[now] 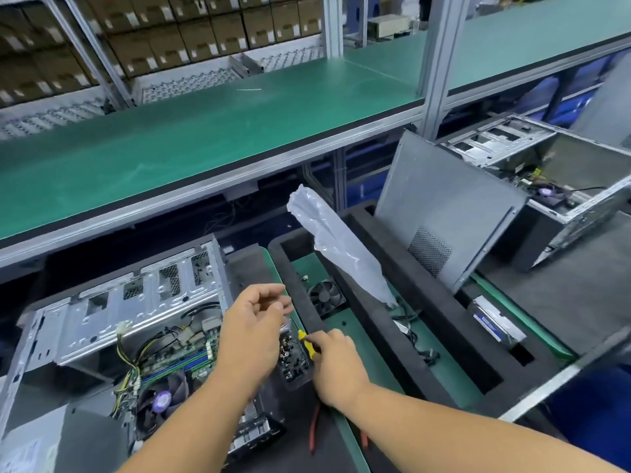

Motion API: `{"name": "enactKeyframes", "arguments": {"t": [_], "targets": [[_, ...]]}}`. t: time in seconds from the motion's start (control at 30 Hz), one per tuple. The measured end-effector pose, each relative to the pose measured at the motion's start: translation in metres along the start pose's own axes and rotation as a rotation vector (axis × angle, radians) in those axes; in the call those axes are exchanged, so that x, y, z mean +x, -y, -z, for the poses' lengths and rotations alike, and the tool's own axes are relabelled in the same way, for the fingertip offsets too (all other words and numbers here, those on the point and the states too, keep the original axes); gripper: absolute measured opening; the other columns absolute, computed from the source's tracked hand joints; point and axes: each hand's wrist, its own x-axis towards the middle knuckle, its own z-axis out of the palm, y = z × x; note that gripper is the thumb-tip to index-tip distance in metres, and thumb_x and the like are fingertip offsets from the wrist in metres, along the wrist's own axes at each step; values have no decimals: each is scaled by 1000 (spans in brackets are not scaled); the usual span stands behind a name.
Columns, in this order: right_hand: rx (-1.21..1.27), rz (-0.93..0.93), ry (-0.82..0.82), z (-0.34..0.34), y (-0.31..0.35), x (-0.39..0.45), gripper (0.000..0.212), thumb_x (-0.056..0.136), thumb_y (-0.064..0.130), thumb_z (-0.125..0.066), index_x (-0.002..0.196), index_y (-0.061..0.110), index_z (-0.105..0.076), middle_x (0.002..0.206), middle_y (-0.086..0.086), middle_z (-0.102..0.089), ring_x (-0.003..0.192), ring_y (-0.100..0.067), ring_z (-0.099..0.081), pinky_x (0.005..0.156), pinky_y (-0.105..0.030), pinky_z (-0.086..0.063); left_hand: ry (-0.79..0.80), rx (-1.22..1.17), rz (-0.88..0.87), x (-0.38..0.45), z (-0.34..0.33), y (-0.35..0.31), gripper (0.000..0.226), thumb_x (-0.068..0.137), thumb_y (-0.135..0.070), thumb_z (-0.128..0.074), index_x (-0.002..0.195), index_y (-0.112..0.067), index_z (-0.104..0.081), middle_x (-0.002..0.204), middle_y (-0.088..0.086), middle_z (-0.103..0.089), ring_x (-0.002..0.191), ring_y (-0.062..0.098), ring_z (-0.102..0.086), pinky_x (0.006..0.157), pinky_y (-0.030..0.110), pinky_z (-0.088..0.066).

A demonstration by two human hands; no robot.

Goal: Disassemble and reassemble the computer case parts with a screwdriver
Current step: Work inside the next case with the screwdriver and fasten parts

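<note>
The case (129,322) lies open on the desk (341,435) at the left, its side panel (447,213) leaned apart in a foam tray (382,268) where a fan (323,295) is laid; disassembly is judged well along, reassembly not begun. The screwdriver (309,344) is gripped by the right hand (336,367) beside a screw tray (293,358). The left hand (254,331) is held loosely curled above, grasping nothing visible.

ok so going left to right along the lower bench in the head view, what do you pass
open computer case → left hand → screw tray → right hand gripping the yellow screwdriver → black foam tray → leaning grey side panel → second open case
</note>
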Motion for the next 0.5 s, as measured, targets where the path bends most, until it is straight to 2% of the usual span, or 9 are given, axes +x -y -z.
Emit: {"name": "enactKeyframes", "arguments": {"t": [0.13,0.23,0.37,0.43,0.5], "targets": [[218,-33,-135,24,-11,-2,33,101,16,-50,126,29,-67,119,5,-58,114,-14,-55,100,-28,-47,51,23,-20,3,-13,-2,31,97,0,-55,104,-26,-71,97,-6,-78,93,10,-75,81,30,-56],[277,-116,-205,49,-38,-5,26,102,19,-50,116,29,-70,112,13,-60,103,-7,-58,90,-16,-42,153,29,-23,3,-29,-7,30,97,1,-56,103,-23,-72,95,-3,-78,92,12,-75,81,29,-58],[351,-279,-319,73,-77,-14,26,98,16,-53,104,37,-67,108,15,-64,94,1,-59,77,-6,-37,309,31,18,-1,-55,-12,27,97,4,-57,104,-17,-73,93,-1,-79,90,14,-76,80,29,-59],[413,-344,-364,80,-91,-20,27,97,15,-54,99,40,-65,105,14,-66,91,3,-61,74,-8,-41,365,36,33,-3,-65,-13,26,97,3,-58,104,-17,-73,93,-1,-79,90,14,-75,79,27,-59],[481,-376,-416,86,-103,-26,29,97,13,-55,93,40,-64,103,10,-67,89,-2,-63,77,-18,-48,404,50,41,-3,-74,-13,26,96,2,-59,103,-18,-74,93,-1,-79,90,13,-75,80,27,-59]]}}
